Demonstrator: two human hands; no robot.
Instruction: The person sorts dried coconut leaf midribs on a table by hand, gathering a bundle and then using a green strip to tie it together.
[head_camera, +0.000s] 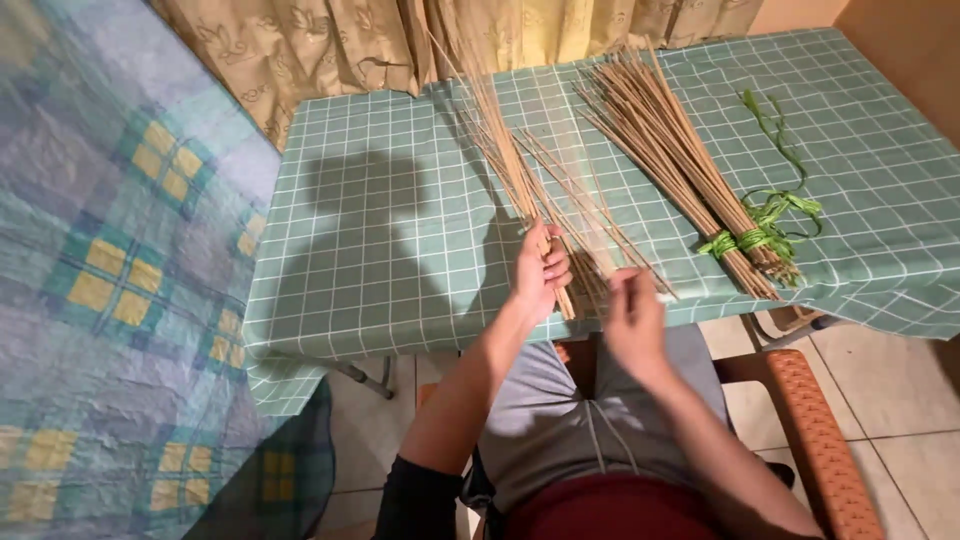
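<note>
A loose bunch of thin tan sticks (520, 190) is gripped near its lower end by the left hand (540, 270), fingers curled & pressed together round the stems; bunch lies slanted on the table, tips fanning up toward the curtain. The right hand (632, 318) is held just beside it at the table edge, blurred; fingertips appear drawn together near a few loose sticks (600, 235), but whether one is pinched cannot be told.

To the right, well apart from the hands, a second, thicker stick bundle (670, 150) is laid diagonally, bound near its lower end w/ a green tie (735, 241). A loose green cord (775, 140) trails up from the tie across the cloth.

The table is covered w/ a green checked cloth (380, 260), white grid lines, hanging over the front edge. A beige patterned curtain (330, 40) is seen behind. At left, a blue-green quilt (110, 270) w/ yellow squares. An orange chair arm (815, 430) is seen lower right, over pale floor tiles. No packages, labels or signs can be made out.
</note>
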